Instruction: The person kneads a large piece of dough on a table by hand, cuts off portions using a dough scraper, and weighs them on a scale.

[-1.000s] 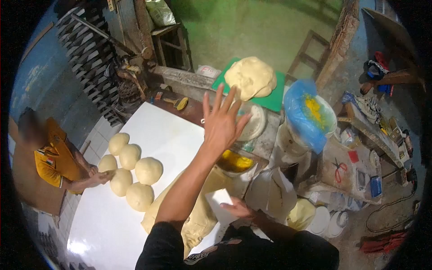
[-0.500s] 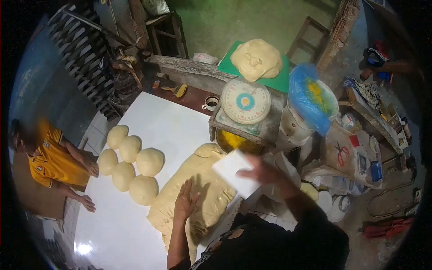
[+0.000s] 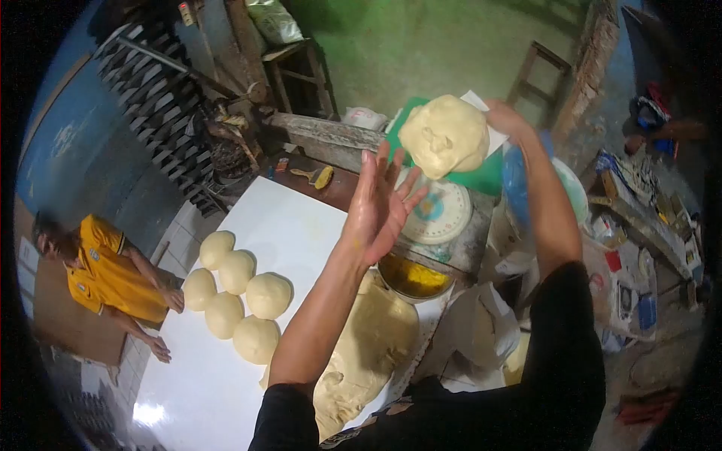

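white card (image 3: 496,141), 2 o'clock: partly hidden behind dough mound (image 3: 440,139) | scale (image 3: 444,222), 3 o'clock: partly behind left fingers (image 3: 407,182), figures too small to read | dough slab (image 3: 380,331), 6 o'clock: partly behind left forearm (image 3: 322,316) | table (image 3: 197,391), 7 o'clock: cut by bottom edge

My right hand (image 3: 505,120) has swung the white card (image 3: 495,140) from beside the dough slab (image 3: 376,334) up to the dough lump (image 3: 442,139) on the green board (image 3: 483,179). My left hand (image 3: 380,210), 0.5 s ago over the slab, has risen, spread wide, near the scale (image 3: 447,222).
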`<action>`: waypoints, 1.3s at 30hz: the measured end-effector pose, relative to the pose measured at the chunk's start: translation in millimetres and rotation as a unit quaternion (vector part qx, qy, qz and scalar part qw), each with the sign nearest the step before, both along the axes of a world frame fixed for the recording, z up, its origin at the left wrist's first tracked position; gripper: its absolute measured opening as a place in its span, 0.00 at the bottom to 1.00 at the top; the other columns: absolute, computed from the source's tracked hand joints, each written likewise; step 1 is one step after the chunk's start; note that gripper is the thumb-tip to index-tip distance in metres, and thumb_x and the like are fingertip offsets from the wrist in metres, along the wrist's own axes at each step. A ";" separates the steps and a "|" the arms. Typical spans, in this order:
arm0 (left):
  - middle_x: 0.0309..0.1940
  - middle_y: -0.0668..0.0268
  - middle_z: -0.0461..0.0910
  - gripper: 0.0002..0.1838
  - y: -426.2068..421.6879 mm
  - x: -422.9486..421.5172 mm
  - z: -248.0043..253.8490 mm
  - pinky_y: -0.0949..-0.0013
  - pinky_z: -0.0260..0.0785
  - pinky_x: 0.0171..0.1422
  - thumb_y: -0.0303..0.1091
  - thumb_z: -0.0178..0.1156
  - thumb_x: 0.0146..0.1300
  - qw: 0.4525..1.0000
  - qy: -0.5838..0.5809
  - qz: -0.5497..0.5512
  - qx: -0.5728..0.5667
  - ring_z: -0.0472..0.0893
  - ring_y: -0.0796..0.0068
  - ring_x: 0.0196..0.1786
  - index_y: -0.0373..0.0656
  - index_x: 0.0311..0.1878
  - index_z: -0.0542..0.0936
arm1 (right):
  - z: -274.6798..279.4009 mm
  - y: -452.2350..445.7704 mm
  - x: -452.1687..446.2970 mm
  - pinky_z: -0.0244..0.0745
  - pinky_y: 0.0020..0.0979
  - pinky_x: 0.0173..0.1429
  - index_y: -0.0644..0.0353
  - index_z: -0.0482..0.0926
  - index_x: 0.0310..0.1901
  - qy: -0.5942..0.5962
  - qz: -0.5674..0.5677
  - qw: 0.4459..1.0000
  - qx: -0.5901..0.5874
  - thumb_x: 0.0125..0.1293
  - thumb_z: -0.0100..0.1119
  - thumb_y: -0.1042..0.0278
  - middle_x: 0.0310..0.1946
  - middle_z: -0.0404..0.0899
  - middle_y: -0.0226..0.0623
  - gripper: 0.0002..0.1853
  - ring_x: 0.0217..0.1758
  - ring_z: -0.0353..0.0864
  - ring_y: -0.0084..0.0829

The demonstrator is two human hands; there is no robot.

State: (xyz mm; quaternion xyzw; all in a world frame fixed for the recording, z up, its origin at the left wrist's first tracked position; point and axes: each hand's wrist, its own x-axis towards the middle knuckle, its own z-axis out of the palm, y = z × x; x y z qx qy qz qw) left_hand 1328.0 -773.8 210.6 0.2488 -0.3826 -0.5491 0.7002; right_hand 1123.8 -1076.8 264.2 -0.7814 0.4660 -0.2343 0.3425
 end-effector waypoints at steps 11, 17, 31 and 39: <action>0.80 0.53 0.62 0.50 158.8 51.3 -95.6 0.42 0.50 0.85 0.77 0.45 0.70 0.898 0.431 0.078 -0.043 0.62 0.47 0.81 0.45 0.80 0.63 | -88.0 249.2 147.7 0.83 0.32 0.55 0.64 0.76 0.66 -0.414 0.456 0.631 0.470 0.74 0.64 0.60 0.48 0.87 0.37 0.24 0.48 0.87 0.28; 0.78 0.51 0.64 0.52 528.8 89.2 -195.2 0.42 0.59 0.81 0.76 0.53 0.67 0.752 0.256 0.606 0.032 0.66 0.49 0.78 0.43 0.80 0.61 | -231.7 467.9 176.7 0.81 0.29 0.50 0.62 0.79 0.63 -0.231 0.419 0.660 0.579 0.71 0.69 0.60 0.47 0.87 0.35 0.23 0.46 0.85 0.24; 0.57 0.44 0.82 0.38 563.1 -33.3 -393.2 0.47 0.75 0.62 0.56 0.69 0.63 0.550 -0.292 0.533 0.573 0.83 0.42 0.58 0.40 0.68 0.74 | -418.8 722.3 211.1 0.82 0.52 0.41 0.61 0.80 0.41 0.112 0.561 0.777 -0.264 0.70 0.56 0.64 0.34 0.85 0.47 0.09 0.38 0.87 0.55; 0.41 0.54 0.88 0.23 636.7 -138.0 -384.2 0.61 0.77 0.51 0.44 0.63 0.72 0.639 -0.003 0.604 0.477 0.86 0.66 0.42 0.34 0.58 0.83 | -424.6 731.0 259.8 0.83 0.47 0.46 0.63 0.83 0.48 0.146 0.512 0.834 -0.143 0.69 0.62 0.62 0.41 0.87 0.50 0.14 0.41 0.88 0.54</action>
